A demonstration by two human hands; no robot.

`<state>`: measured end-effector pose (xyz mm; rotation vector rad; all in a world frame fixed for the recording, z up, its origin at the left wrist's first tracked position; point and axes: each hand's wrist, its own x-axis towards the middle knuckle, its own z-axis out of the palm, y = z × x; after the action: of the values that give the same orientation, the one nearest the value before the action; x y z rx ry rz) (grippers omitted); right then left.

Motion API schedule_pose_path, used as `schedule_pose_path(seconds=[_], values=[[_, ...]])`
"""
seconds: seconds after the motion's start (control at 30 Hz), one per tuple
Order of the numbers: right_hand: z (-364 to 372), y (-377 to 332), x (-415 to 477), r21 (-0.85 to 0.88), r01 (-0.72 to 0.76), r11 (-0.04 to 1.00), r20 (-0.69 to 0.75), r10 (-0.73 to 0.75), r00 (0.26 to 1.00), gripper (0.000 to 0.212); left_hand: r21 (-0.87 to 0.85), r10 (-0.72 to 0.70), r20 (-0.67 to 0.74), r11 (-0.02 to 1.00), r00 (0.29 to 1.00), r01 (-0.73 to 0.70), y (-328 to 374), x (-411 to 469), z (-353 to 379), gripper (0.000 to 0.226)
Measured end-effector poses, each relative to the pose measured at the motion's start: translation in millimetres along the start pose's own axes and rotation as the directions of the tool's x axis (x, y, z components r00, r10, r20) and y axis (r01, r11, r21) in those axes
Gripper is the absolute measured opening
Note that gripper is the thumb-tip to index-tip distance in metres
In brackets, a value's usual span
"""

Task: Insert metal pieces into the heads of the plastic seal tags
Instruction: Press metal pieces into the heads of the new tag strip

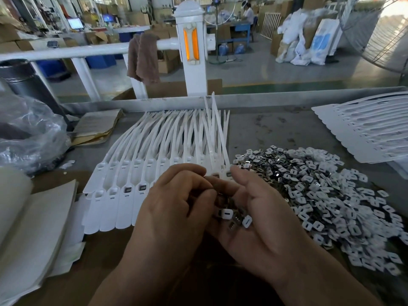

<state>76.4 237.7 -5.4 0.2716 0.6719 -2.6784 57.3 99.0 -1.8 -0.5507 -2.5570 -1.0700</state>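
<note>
Inserting step, head view: the left hand (176, 199) curls its fingertips in a pinch, apparently on one of the metal pieces (227, 214), though the contact is partly hidden. The right hand (260, 213), cupped palm up, cradles a small stock of them. Two raised heads (228, 173) of the seal tags (123, 195) lie just beyond the pinch, beside the right thumb, with their straps running away from the person. The left hand is nearer. A loose pile (320, 191) lies to the right on the grey bench (265, 129), and a second sheet of tags (364, 133) lies farther off. Beyond the white railing (192, 51) is a workshop.
</note>
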Motion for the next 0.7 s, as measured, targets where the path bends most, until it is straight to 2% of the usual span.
schedule_pose_path(seconds=[0.07, 0.17, 0.27, 0.5, 0.7], values=[[0.7, 2.1, -1.0, -0.07, -0.003, 0.998, 0.001, 0.003, 1.0, 0.035, -0.032, -0.039, -0.032, 0.999, 0.999, 0.038, 1.2, 0.1, 0.0, 0.008], [3.6, 2.9, -2.6, -0.162, -0.029, 0.986, 0.012, 0.031, 0.999, 0.027, -0.042, -0.047, -0.048, 0.998, 0.998, 0.045, 2.9, 0.5, -1.1, 0.008], [3.1, 3.1, -1.7, -0.228, -0.074, 0.971, -0.032, 0.069, 0.997, 0.029, -0.028, -0.034, -0.067, 0.999, 0.997, 0.032, 3.1, -0.4, -2.2, 0.007], [5.4, 1.5, -4.7, -0.276, -0.018, 0.961, 0.003, 0.019, 1.0, 0.024, 0.022, 0.055, -0.095, 0.998, 0.994, -0.053, 5.0, -0.7, -5.4, 0.003], [3.7, 1.7, -5.7, -0.31, -0.022, 0.951, 0.005, 0.025, 1.0, 0.037, 0.027, 0.106, -0.093, 0.994, 0.99, -0.104, 5.7, -0.5, -8.0, 0.008]])
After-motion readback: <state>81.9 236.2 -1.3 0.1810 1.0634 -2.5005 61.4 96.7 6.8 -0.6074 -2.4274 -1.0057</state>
